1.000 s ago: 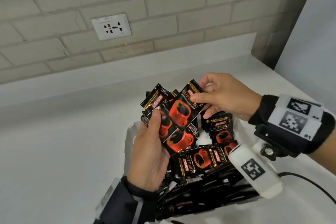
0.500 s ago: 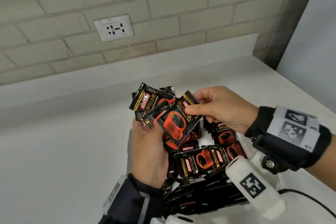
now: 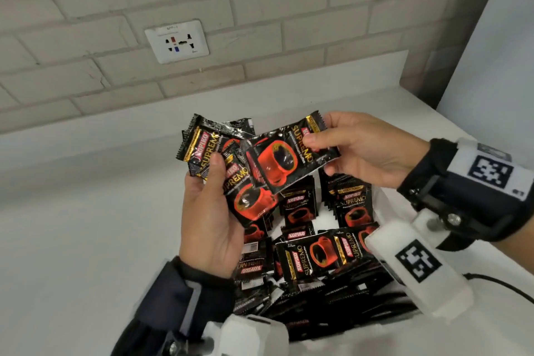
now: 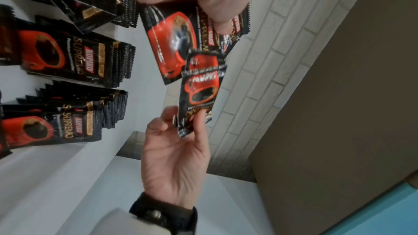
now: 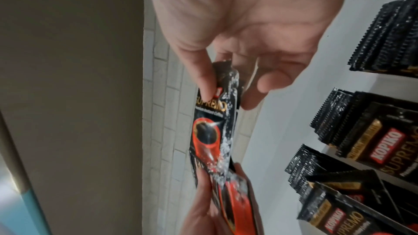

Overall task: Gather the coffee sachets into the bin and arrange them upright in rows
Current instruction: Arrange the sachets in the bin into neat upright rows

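the left hand (image 3: 209, 220) is gripping a fanned stack of sachets (image 3: 219, 159) above the bin (image 3: 326, 218), thumb pressing on top. just right of it, the right hand (image 3: 364, 150) is pinching a single sachet (image 3: 284, 157) by its end, overlapping the stack. the collecting step seems underway; next, squaring it into the stack and standing them beside the bin's upright rows (image 3: 346, 202).

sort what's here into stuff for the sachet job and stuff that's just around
For the job:
- single sachet, pinched by right hand
- sachet bundle, held by left hand
- upright rows
- loose sachets
- bin

Just around:
- wall socket
- brick wall
- countertop
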Demonstrator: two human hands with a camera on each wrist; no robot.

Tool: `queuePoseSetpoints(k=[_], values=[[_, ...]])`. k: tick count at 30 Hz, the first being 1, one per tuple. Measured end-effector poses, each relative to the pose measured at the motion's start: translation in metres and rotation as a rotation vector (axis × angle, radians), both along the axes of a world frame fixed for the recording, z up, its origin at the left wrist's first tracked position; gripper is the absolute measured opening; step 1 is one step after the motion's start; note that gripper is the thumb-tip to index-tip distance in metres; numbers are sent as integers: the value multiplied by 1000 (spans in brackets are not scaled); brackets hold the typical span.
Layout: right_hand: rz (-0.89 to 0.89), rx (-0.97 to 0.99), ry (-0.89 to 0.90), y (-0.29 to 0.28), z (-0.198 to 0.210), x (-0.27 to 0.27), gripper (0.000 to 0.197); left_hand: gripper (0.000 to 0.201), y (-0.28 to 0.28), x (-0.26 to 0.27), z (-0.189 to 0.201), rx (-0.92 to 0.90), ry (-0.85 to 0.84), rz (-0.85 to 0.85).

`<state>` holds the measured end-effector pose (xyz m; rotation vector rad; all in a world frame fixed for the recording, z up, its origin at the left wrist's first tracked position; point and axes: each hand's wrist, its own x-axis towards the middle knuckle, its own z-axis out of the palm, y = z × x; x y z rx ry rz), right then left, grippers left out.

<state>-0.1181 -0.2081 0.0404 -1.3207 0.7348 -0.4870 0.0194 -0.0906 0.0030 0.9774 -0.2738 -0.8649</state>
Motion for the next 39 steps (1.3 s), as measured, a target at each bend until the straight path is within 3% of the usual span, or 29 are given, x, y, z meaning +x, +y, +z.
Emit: queuePoseSetpoints(k=[3, 6, 10, 15, 17, 19, 24, 29, 32, 39], values=[[-84, 12, -66, -12, 9, -4, 12, 29, -1, 13, 1, 13, -60, 18], [-183, -144, -22, -30, 17, -7, 13, 48, 0, 27, 4, 51, -265, -41], [-151, -507, 244, -53, 19, 0, 17, 32, 7, 28, 14, 228, -756, -341], [87, -924, 655, -65, 14, 28, 21, 27, 1, 8, 14, 424, -1292, -817], [153, -1028, 742, -65, 12, 40, 21, 24, -5, 1, 8, 488, -1511, -922], [198, -1100, 806, -65, 10, 51, 19, 28, -12, -7, 1, 531, -1626, -987], [333, -1150, 887, -64, 2, 70, 20, 28, -27, -12, -14, 653, -1632, -1086], [447, -1061, 876, -64, -1, 72, 21, 25, -34, -12, -24, 666, -1573, -1120], [454, -1065, 884, -68, -5, 70, 28, 34, -36, -13, -29, 673, -1542, -1107], [489, -974, 817, -66, -13, 69, 13, 37, -40, -10, -32, 674, -1472, -1078]])
